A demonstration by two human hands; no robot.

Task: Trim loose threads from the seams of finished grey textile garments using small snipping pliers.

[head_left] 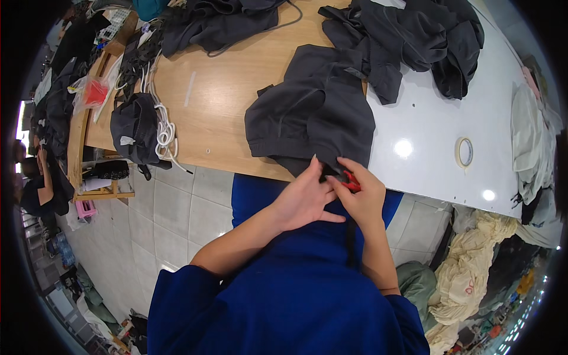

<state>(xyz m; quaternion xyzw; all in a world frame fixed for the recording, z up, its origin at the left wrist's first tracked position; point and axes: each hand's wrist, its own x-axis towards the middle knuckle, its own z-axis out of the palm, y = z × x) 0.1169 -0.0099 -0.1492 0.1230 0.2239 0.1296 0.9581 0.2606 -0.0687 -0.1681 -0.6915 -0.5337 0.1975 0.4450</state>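
Observation:
A dark grey garment (313,112) lies bunched on the table, its stitched band at the near edge. My left hand (296,204) is at that edge, thumb and index finger closed on dark cloth, the lower fingers stretched out. Close beside it, my right hand (364,198) grips small red-handled snips (352,182); the blades are hidden among fingers and fabric. The fingertips of both hands almost meet over a dark fold. A narrow black strip (351,242) hangs below the right hand against my blue shirt.
More dark garments (408,41) lie at the far right, others (219,23) at the far left. A tape roll (464,152) rests on the white tabletop (426,130). White cord (165,133) hangs beside a dark bundle (135,127). Cream cloth (467,272) is piled at lower right.

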